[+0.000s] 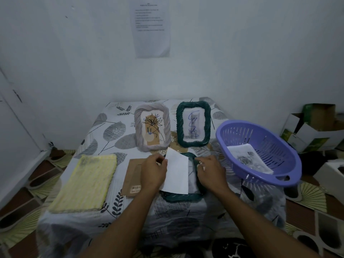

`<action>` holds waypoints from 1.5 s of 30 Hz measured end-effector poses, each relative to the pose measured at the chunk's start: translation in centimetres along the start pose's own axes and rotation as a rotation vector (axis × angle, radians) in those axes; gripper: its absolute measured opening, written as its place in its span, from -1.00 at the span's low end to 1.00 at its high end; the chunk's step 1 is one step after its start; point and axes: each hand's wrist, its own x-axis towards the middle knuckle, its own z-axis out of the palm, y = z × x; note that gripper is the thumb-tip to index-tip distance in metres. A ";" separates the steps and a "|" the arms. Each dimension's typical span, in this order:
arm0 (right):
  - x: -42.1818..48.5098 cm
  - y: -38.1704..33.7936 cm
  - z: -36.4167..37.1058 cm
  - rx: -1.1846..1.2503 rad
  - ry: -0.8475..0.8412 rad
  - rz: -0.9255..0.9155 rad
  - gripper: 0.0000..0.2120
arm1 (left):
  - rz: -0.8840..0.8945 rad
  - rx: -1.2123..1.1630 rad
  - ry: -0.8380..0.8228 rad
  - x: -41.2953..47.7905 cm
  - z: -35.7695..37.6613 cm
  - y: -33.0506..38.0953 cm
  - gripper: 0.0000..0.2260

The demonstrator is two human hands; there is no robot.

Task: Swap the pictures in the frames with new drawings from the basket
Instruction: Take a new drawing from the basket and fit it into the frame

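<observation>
A dark green frame [183,196] lies flat at the table's front middle. My left hand [153,171] pinches a white sheet of paper [176,175] by its left edge, held over that frame. My right hand [210,171] rests on the frame's right side, fingers bent at its rim. A brown backing board [132,176] lies to the left of the frame. Behind stand a pale grey frame [152,126] with a flower drawing and a second dark green frame [193,125] with a blue scribble. The purple basket [260,155] at the right holds drawings [249,160] with grey roses.
A yellow cloth [84,183] lies at the table's left. The small table has a leaf-patterned cover [113,131] and stands against a white wall. Cardboard boxes [312,127] are stacked on the floor at the right. A printed sheet [151,27] hangs on the wall.
</observation>
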 end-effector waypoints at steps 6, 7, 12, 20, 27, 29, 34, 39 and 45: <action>0.7 -2.6 -6.2 -0.214 0.179 -0.315 -0.73 | -0.160 -0.375 -0.094 0.7 -0.2 2.7 -0.93; 1.0 -2.3 -7.3 -0.297 0.179 -0.291 -0.71 | -0.186 -0.409 -0.112 0.7 0.0 3.2 -0.94; 2.0 1.3 -11.1 -0.280 -0.110 0.068 -0.47 | -0.327 -0.578 -0.233 0.2 2.2 5.5 -0.94; 2.8 2.9 -14.5 -0.064 -0.072 0.056 -0.73 | -0.389 -0.600 -0.334 -0.3 7.6 8.5 -0.92; 2.0 3.2 -14.1 0.017 -0.115 0.017 -0.68 | -0.453 -0.537 -0.419 -0.8 11.9 10.0 -0.82; 2.0 3.3 -13.3 -0.004 -0.141 0.019 -0.63 | -0.462 -0.511 -0.422 -0.7 12.3 10.1 -0.83; 1.7 3.4 -11.9 -0.037 -0.143 0.010 -0.57 | -0.417 -0.431 -0.449 -0.5 12.2 10.2 -0.87; 1.7 3.6 -12.0 0.010 -0.139 0.022 -0.65 | -0.165 -0.181 -0.421 0.1 11.7 9.7 -0.71; 5.1 6.6 -13.4 -0.049 -0.070 0.136 -0.76 | 0.060 -0.204 -0.350 0.5 10.0 12.4 -0.68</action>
